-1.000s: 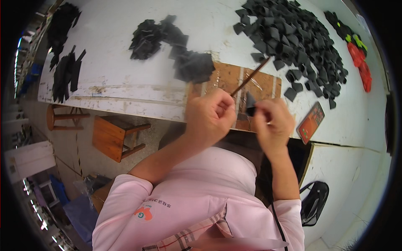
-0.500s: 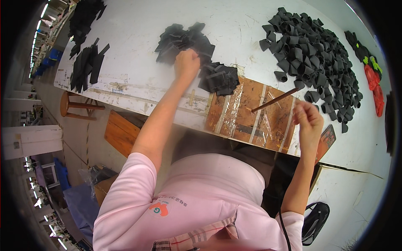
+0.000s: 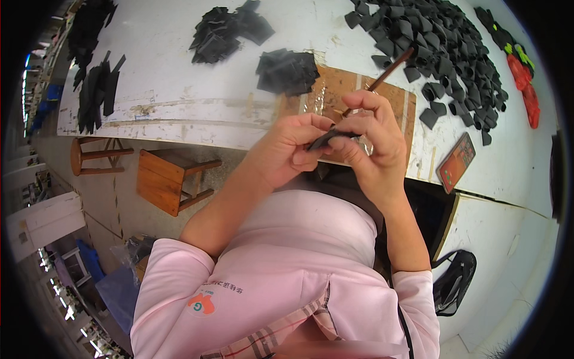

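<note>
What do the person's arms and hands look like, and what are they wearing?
Both arms are bare from above the elbow down. The left hand and right hand wear no gloves, rings or watch that I can see. Short pink sleeves cover the upper arms, and the pink top has a small orange and green logo.

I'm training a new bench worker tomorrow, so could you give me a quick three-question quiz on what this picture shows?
1. True or false: both hands hold the same small black piece.
2. Which thing does the right hand also hold? A) the brown stick B) scissors C) a red cloth
3. Fill in: the brown board on the white table lies directly ____ the hands, as the picture shows it.

Key
1. True: the left hand and the right hand pinch it between them.
2. A: the stick runs up from the right hand's grip toward the big pile of black pieces.
3. behind
</note>
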Motion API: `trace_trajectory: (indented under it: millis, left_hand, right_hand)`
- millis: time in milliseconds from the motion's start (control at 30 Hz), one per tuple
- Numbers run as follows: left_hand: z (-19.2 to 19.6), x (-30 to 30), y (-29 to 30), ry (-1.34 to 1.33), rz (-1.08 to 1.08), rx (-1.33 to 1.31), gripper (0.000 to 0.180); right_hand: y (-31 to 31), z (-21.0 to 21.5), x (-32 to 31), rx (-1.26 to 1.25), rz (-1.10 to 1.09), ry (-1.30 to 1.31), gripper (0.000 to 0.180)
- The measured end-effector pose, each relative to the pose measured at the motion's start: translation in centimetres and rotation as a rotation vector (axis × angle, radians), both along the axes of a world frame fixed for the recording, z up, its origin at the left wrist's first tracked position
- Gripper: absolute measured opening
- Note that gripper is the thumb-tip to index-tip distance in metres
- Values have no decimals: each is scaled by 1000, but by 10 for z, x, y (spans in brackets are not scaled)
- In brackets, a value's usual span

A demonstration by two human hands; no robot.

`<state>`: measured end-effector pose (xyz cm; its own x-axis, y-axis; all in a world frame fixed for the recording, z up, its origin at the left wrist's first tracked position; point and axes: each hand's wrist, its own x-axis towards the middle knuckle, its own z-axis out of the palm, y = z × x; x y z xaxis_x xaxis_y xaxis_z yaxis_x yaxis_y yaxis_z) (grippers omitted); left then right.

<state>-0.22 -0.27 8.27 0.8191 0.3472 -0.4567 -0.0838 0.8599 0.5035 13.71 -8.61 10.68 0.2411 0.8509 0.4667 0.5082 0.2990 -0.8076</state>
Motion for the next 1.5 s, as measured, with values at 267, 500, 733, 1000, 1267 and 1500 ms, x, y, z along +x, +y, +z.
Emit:
trace_trajectory:
  millis: [267, 500, 733, 1000, 1267, 1500]
  left_hand:
    - [20, 13, -21, 21, 134, 414, 18]
    - [32, 2, -31, 26, 74, 456, 18]
    - [33, 3, -39, 35, 80, 336, 14]
    - [20, 2, -33, -65, 69, 135, 13]
    - [23, 3, -32, 31, 90, 139, 10]
    - [19, 5, -34, -11, 147, 443, 9]
  right_hand:
    - [-24, -4, 15, -285, 174, 996, 16]
    - [-36, -16, 14, -101, -18, 861, 20]
    - [-36, -15, 6, 385, -187, -46, 17]
    - [-35, -16, 1, 492, -114, -349, 20]
    - [-33, -20, 2, 498, -56, -459, 24]
    - [-33, -19, 0, 408, -30, -413, 24]
